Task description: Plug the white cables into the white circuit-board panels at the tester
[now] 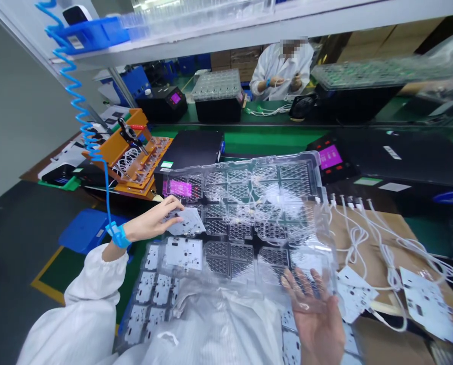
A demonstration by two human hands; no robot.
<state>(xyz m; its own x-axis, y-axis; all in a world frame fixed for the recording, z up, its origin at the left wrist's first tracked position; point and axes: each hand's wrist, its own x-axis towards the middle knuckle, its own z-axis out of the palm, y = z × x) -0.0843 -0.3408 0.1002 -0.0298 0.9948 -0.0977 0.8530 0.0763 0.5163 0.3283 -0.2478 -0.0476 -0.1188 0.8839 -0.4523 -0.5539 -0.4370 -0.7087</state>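
My left hand, with a blue strap at the wrist, pinches a white circuit board by its left edge. That board is tilted over the left side of a clear plastic tray with several compartments. Another white circuit board lies in the tray's front left compartment. My right hand grips the tray at its front right corner, palm up. Its fingers show through the clear plastic underneath, with the thumb at the outer edge. Below the tray, closer to my body, lies a second tray filled with white boards.
At the right, white cables and loose white boards lie on cardboard. Black boxes with pink displays stand behind. An orange fixture is at the left, beside a hanging blue coiled cord. Across the bench sits a person.
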